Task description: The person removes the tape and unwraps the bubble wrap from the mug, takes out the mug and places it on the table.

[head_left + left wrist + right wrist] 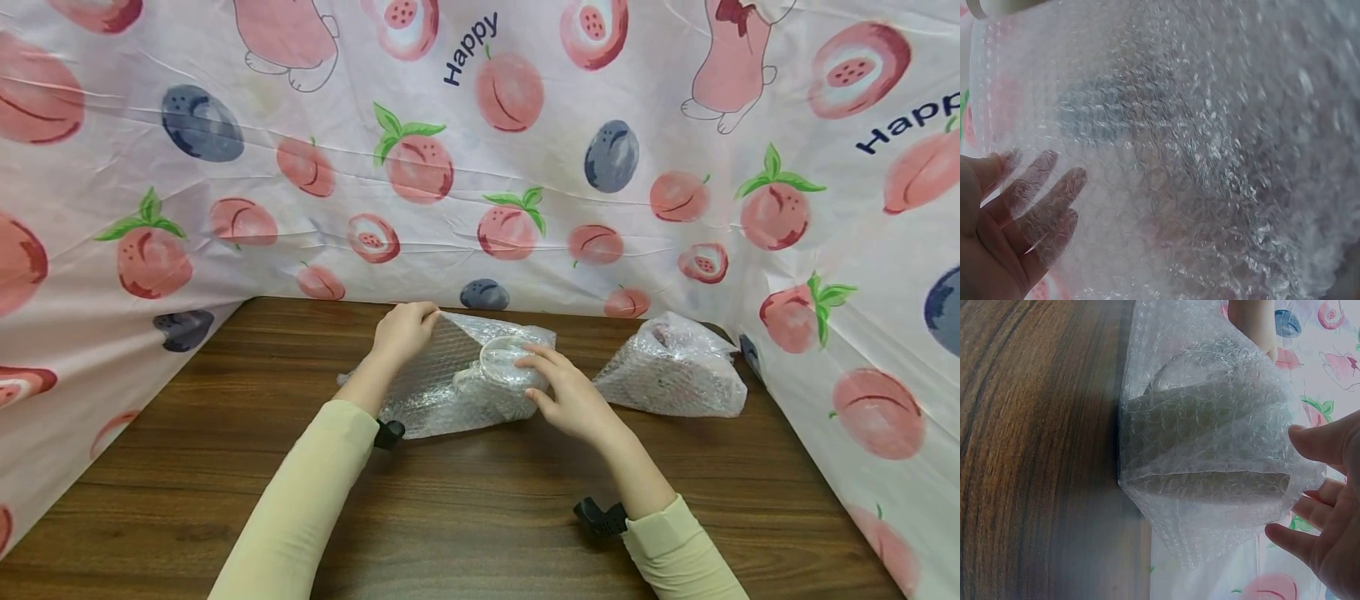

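Note:
A pale cup with a handle (pixel 501 364) stands on the table, partly wrapped in bubble wrap (pixel 438 408). In the right wrist view, layers of bubble wrap (pixel 1210 515) cover the cup (pixel 1210 419). The left hand (pixel 405 333) pinches the raised edge of the wrap between thumb and fingers; in the left wrist view the fingers of that hand (pixel 1019 225) show through the clear sheet (pixel 1166 156). Beside the cup's rim is the right hand (pixel 566 396), its fingers spread and relaxed; in the right wrist view this hand (pixel 1329 506) touches the wrap's edge.
A second bubble-wrapped bundle (pixel 675 371) lies on the brown wooden table (pixel 480 517) to the right, near the back. Behind and at both sides hangs a fruit-printed cloth (pixel 555 158). Both forearms reach in from the front.

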`<state>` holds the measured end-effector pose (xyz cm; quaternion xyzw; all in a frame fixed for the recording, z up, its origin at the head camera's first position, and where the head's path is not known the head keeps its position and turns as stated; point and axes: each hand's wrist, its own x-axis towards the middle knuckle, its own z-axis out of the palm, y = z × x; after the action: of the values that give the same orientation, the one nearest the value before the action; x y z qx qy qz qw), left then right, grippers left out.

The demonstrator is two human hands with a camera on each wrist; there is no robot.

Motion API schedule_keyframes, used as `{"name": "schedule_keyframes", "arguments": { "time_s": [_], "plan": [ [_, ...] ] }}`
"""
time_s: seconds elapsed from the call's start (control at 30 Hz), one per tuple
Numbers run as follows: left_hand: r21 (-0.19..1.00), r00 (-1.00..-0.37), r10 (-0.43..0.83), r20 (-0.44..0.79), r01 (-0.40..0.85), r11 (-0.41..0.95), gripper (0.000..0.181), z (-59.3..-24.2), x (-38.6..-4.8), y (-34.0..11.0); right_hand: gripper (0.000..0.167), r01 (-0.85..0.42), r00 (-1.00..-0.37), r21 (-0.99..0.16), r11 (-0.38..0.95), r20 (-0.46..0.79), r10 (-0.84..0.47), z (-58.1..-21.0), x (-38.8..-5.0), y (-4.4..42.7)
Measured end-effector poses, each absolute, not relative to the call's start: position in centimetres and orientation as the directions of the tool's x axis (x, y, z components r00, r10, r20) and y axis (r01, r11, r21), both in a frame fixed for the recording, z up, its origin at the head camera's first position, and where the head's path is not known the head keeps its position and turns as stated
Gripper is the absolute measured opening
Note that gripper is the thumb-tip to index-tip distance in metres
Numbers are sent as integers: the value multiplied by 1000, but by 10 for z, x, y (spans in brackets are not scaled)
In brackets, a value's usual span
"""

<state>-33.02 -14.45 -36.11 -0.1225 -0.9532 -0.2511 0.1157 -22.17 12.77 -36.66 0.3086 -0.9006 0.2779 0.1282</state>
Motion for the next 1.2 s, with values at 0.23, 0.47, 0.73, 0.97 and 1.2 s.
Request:
{"name": "schedule_keyframes", "arguments": {
  "time_s": [0.23,0.47,0.73,0.97,1.2],
  "plan": [
    [519,-964,105,244,221,826,29,-371,-332,-160,37,-612,-789,-435,660,392,-474,-367,-224,128],
    [545,-969,83,233,200,814,29,-382,-335,-167,37,-613,-788,-437,659,396,-470,-367,-225,130],
    [600,-982,70,175,163,784,32,-393,-335,-172,37,-616,-786,-455,642,397,-473,-369,-226,130],
    [652,-993,64,99,113,750,37,-401,-333,-176,37,-598,-801,-486,637,375,-466,-369,-228,130],
    [685,-996,50,77,89,723,37,-407,-333,-180,36,-603,-798,-500,622,381,-467,-372,-229,130]
  ]
}}
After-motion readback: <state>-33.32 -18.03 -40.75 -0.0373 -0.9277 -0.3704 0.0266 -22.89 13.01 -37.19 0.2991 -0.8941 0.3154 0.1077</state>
